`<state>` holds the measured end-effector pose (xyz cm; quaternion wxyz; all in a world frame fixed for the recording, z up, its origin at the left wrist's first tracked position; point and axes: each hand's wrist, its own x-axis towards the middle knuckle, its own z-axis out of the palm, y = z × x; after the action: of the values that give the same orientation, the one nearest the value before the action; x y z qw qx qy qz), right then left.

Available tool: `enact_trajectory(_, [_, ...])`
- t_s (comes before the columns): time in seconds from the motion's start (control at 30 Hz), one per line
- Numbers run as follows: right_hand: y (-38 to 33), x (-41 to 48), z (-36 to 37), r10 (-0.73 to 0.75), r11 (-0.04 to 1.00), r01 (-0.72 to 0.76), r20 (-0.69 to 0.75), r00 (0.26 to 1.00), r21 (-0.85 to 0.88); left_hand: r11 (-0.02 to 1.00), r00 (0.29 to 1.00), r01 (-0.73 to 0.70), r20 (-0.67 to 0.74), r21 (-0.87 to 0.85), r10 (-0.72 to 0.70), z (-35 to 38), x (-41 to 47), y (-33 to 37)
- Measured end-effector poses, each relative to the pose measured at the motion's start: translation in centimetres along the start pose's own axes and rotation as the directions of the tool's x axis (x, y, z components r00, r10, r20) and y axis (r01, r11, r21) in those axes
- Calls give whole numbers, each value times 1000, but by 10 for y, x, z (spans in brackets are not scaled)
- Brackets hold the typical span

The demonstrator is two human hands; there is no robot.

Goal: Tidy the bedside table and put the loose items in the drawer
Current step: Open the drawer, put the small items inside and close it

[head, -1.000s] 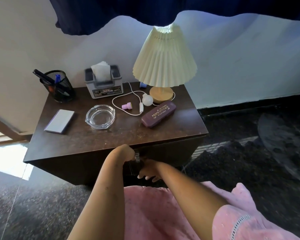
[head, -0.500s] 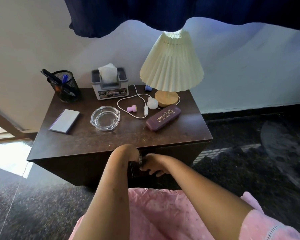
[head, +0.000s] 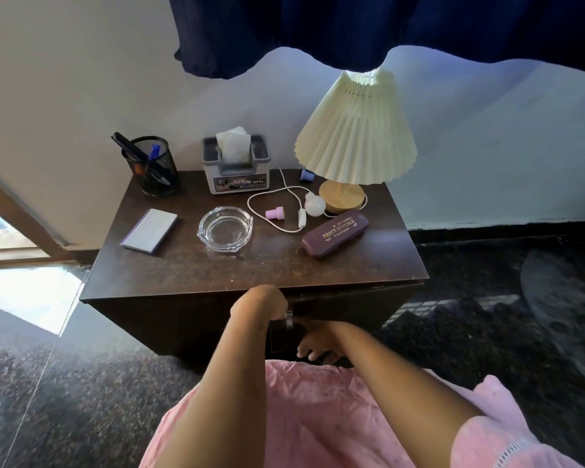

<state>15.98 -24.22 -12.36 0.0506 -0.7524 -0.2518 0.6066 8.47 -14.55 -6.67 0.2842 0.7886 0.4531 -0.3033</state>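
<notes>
Left hand (head: 260, 304): I am gripping the drawer handle (head: 288, 319).
Right hand (head: 318, 346): reaching below it; I cannot tell its hold.
To do: glasses case (head: 335, 238), pink cap (head: 275, 212) are lying on the counter (head: 284, 265).

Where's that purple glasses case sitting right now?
In the head view, the purple glasses case lies on the right side of the bedside table, just in front of the lamp's wooden base and right of the glass ashtray.
</notes>
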Motion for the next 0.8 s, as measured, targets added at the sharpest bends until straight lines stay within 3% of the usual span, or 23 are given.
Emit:
enact_trajectory(0.13, [4,-11,1,133,988,-127,73,988,-84,998,993,-8,-116,-56,2,17,-5,3])
enact_trajectory(0.2, [5,-21,2,76,962,-72,6,997,-263,998,989,-28,-144,-64,19,25,-16,8])
enact_trajectory(0.4, [8,-45,3,66,942,-69,-22,998,-329,997,984,-44,-167,59,53,50,-36,16])
enact_trajectory(0.5, [14,-51,-10,86,978,-103,-96,992,-183,995,984,-61,-159,82,74,53,-45,14])
enact_trajectory(0.57, [26,-57,-19,152,987,-139,-194,969,77,993,988,-62,-135,96,74,56,-48,15])
enact_trajectory(0.67, [52,-57,-26,249,888,-110,-268,931,445,989,995,-61,-65,133,71,66,-52,21])
enact_trajectory(0.8, [57,-59,-22,224,813,2,-317,921,582,974,997,-74,42,215,67,75,-61,37])
